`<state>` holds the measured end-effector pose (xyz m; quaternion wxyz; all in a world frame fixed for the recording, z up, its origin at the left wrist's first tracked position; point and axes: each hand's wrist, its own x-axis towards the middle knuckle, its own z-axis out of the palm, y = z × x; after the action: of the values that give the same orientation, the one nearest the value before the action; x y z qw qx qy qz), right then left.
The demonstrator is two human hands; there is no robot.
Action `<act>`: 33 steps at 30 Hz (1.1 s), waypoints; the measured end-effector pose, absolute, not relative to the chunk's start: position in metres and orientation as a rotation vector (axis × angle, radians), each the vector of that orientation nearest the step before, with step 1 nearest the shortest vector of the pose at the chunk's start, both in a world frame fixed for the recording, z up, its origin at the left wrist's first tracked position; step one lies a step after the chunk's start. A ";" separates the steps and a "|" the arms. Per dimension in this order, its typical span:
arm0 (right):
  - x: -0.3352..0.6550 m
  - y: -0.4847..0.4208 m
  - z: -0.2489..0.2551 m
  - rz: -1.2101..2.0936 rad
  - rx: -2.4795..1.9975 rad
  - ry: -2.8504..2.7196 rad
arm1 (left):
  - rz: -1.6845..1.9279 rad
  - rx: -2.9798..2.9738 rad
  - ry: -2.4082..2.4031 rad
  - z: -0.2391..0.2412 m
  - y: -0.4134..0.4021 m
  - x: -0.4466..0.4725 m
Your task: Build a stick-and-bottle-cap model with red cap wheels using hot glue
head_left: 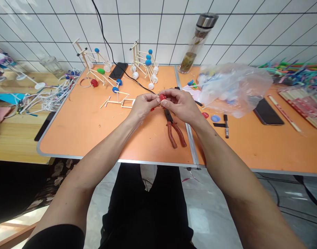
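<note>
Pinching small red pc (162, 97) w/ fingertips of L hand (146, 104) & R hand (179, 104), hands close together, grips narrow. Pc is above orange table (91, 135), near pliers (169, 121). Behind: stick model (101, 71) w/ green pc, back L; 2nd model (148, 62) w/ 3 blue pcs, back ctr. R side: plastic bag (233, 91), marker (226, 127), dark phone (268, 111).

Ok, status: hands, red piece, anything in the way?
Left hand and right hand pinching red plastic piece. Piece partly covered. Red-handled pliers close by, black cable beyond: possibly in the way.
</note>
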<state>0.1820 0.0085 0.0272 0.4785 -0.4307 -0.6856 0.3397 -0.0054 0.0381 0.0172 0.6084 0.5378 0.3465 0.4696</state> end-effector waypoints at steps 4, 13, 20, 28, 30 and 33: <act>0.186 0.012 0.025 0.967 -1.029 -1.550 | 1.090 1.117 0.806 0.025 0.037 -0.007; 0.195 0.019 0.022 1.240 -0.898 -1.159 | 0.907 0.831 0.735 0.037 0.040 -0.014; 0.195 0.020 0.022 1.377 -0.806 -1.077 | 0.897 0.678 0.565 0.038 0.037 -0.017; 0.190 0.023 0.020 1.387 -0.847 -0.993 | 0.927 0.687 0.552 0.035 0.038 -0.020; 0.190 0.025 0.017 1.387 -0.823 -1.055 | 0.938 0.715 0.552 0.034 0.038 -0.021; 0.191 0.026 0.015 1.363 -0.800 -1.186 | 0.936 0.733 0.565 0.035 0.038 -0.021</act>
<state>0.1910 0.0262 0.0146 0.5505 -0.3382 -0.5009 0.5759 -0.0206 0.0375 0.0348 0.7913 0.3404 0.2623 0.4348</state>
